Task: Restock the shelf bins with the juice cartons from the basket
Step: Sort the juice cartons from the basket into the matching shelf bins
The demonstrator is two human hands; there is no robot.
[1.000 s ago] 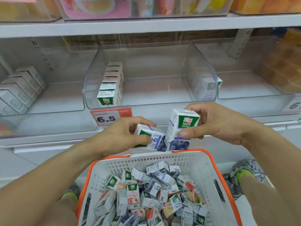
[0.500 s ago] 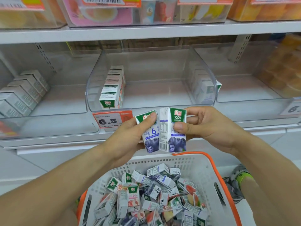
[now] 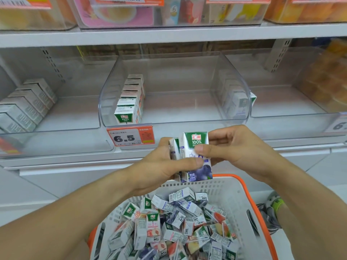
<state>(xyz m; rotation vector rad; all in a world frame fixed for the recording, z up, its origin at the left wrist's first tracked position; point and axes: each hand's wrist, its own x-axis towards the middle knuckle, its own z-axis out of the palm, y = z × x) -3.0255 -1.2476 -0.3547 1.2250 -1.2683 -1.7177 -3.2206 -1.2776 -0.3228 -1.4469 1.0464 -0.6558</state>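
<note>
Both hands, left and right, grip two blueberry cartons above the basket. It is still piled with cartons. The clear bin behind it stands mostly unfilled.

Two cartons held upright between both hands, above basket. Behind: middle bin, carton row at its left wall.
</note>
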